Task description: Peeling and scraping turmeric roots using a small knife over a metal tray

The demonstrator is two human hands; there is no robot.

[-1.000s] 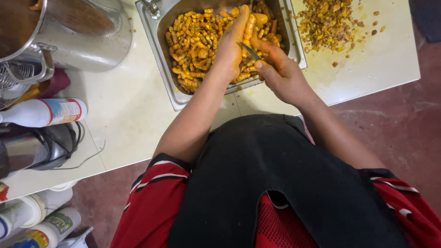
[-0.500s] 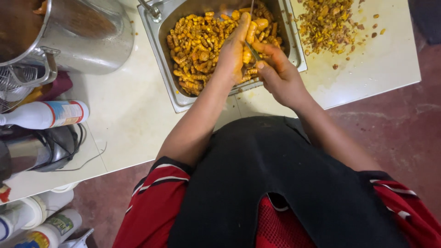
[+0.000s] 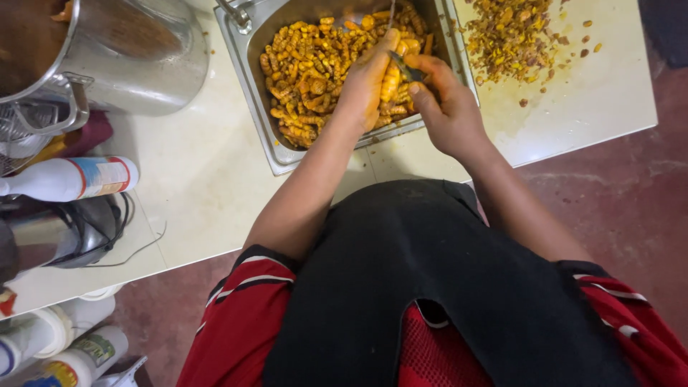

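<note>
Left hand: your left hand (image 3: 369, 82) is closed around an orange turmeric root (image 3: 390, 80), held over the steel tray (image 3: 252, 93).
Right hand: your right hand (image 3: 446, 107) grips a small knife (image 3: 405, 69), blade touching the root.
Tray: full of roots, on the counter (image 3: 193, 186).
Peelings: pile (image 3: 512, 36) just right of the tray.
Pot: steel pot (image 3: 136, 57) at left.

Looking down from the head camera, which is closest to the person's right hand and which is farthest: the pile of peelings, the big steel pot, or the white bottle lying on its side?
From the right hand:
1. Pile of peelings, just beyond it on the counter's right side.
2. Big steel pot, far left at the top.
3. White bottle, at the left edge.
</note>
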